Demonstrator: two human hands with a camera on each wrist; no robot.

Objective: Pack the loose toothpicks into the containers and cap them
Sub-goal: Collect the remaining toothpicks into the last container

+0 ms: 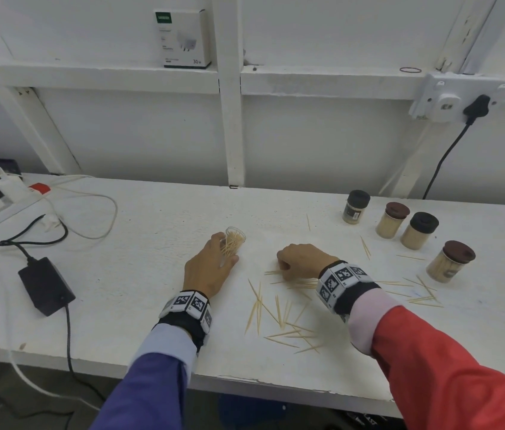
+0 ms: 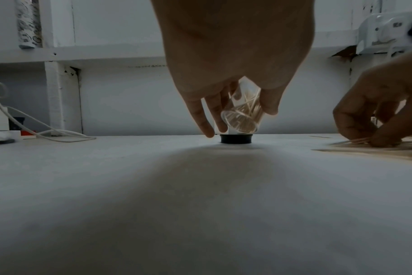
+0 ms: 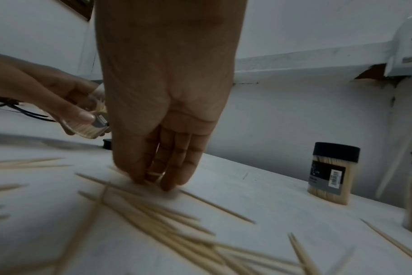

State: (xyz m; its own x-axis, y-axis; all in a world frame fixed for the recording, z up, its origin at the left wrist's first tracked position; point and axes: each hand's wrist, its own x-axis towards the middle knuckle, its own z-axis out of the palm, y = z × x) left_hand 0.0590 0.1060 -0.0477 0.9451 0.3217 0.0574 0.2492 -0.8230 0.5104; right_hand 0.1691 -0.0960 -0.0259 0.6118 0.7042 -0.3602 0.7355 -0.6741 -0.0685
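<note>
White bench (image 1: 139, 243), toothpicks (image 1: 279, 311) scattered.

A white workbench (image 1: 152, 231) carries loose toothpicks (image 1: 279, 318) scattered near its front edge, four capped containers (image 1: 419, 231) toward the back right, a black cap (image 2: 235, 139) mid-surface, and a black power adapter (image 1: 46, 285) with cables at left.

We read "30w" at the bottom corner of the white charger box (image 1: 184, 38) on the wall ledge; its green logo patch and other print are too small to make out. Black-capped jar (image 3: 330, 174) has a barcode label, digits & txt illegible. Wristbands (image 1: 339, 279) carry square b/w marker codes, no txt.
</note>
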